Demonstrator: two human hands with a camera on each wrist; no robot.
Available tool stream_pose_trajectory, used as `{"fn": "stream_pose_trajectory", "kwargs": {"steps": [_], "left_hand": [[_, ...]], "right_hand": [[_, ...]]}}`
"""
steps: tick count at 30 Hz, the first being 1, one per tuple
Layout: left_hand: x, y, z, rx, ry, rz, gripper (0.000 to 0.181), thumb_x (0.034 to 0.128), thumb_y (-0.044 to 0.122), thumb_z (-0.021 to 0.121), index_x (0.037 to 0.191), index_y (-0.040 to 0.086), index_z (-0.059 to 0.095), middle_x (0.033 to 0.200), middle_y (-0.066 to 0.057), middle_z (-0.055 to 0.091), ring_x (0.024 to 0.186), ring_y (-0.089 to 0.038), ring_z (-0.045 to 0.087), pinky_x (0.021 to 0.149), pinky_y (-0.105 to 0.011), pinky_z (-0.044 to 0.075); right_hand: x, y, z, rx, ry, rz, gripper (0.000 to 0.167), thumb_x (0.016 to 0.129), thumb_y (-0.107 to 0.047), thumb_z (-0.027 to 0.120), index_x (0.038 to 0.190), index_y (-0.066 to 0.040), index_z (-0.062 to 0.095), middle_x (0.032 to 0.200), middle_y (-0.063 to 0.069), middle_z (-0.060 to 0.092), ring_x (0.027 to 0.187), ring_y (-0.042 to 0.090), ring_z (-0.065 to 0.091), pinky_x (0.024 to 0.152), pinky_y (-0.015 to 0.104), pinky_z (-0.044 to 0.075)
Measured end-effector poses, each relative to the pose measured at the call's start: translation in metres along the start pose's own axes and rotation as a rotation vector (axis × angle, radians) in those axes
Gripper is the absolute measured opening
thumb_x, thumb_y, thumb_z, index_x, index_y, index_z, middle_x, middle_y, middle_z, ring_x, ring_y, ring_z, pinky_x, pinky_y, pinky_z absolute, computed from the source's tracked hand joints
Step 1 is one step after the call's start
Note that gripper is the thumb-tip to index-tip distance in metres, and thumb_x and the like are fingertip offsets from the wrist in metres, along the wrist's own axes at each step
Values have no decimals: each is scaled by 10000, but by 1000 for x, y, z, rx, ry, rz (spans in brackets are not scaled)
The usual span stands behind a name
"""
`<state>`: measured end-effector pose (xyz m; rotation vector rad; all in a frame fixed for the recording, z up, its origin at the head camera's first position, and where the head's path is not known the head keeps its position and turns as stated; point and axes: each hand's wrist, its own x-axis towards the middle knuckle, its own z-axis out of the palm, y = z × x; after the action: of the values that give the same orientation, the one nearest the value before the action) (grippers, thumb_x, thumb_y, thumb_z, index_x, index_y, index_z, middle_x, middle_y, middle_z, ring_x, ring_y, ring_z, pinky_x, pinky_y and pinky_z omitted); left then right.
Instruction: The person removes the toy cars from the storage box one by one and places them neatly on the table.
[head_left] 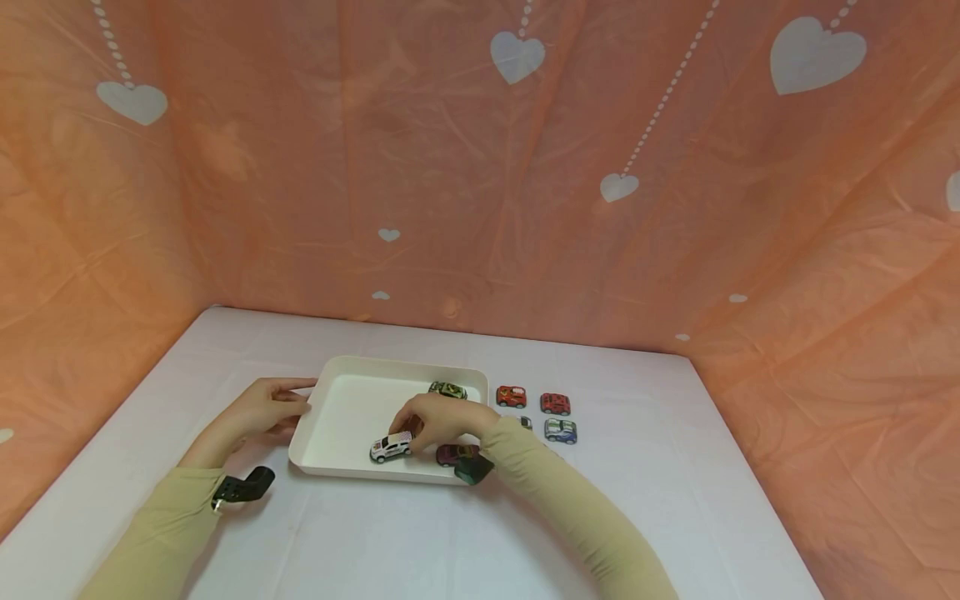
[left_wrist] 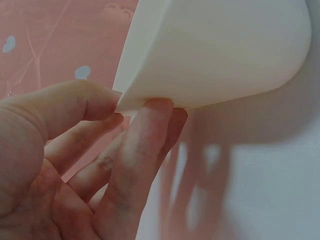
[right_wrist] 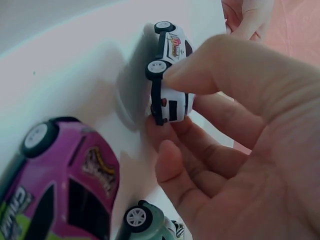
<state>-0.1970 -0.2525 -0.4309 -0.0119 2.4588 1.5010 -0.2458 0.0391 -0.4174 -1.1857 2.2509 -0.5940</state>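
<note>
Low, hands (head_left: 258,412) apart, right (head_left: 444,415) pinching white car (head_left: 390,448)

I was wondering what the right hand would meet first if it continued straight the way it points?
Holding a printed white toy car, the right hand would probably meet the left wall of the shallow off-white rectangular tray, though depth is unclear and its floor might come first.

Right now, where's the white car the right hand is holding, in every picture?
Head: the white car, below and left of centre, in the right hand.
Left wrist: not in it.
Right wrist: upper middle, by the thumb.
Shared landmark: the white tray, in all three.
</note>
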Motion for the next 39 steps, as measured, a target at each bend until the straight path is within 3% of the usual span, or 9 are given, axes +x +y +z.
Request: {"fn": "stream_pose_trajectory", "kwargs": {"steps": [11,17,21,26,39], "left_hand": [[1,-1,-1,2,0,5,547,910,66,615,1397,-72,408,1086,-239,627,732,-172,643,585,-315,540],[2,-2,-1,1,4,10,543,910,65,615,1395,-71,412,1078,-235,631,731,-172,644,583,-316,543],[2,-2,-1,2,3,10,543,910,69,616,1395,-69,414,1078,-233,631,728,-174,640,582,-317,540],[2,-3,0,0,3,9,544,911,66,614,1398,-69,411,1081,-233,632,732,-177,640,582,-319,539],[2,-2,-1,25,4,11,548,911,73,616,1398,-69,409,1071,-223,634,741,-176,638,583,-317,537]], "right_hand": [[-2,4,-2,45,14,-38,317,792,19,699,1087,-98,706,942,-106,646,789,24,554,698,157,461],[-11,10,-10,114,54,-106,344,786,70,670,1095,-79,685,954,-79,654,839,46,572,723,171,472],[-25,12,-15,145,92,-135,353,789,63,679,1106,-93,675,980,-62,654,869,77,577,741,207,485],[-47,18,-20,169,156,-104,372,785,11,694,1116,-158,677,993,-90,642,840,111,564,735,250,486],[-103,37,-24,205,231,-73,386,804,24,669,1175,-80,645,1127,-1,645,966,116,586,865,350,500]]}}
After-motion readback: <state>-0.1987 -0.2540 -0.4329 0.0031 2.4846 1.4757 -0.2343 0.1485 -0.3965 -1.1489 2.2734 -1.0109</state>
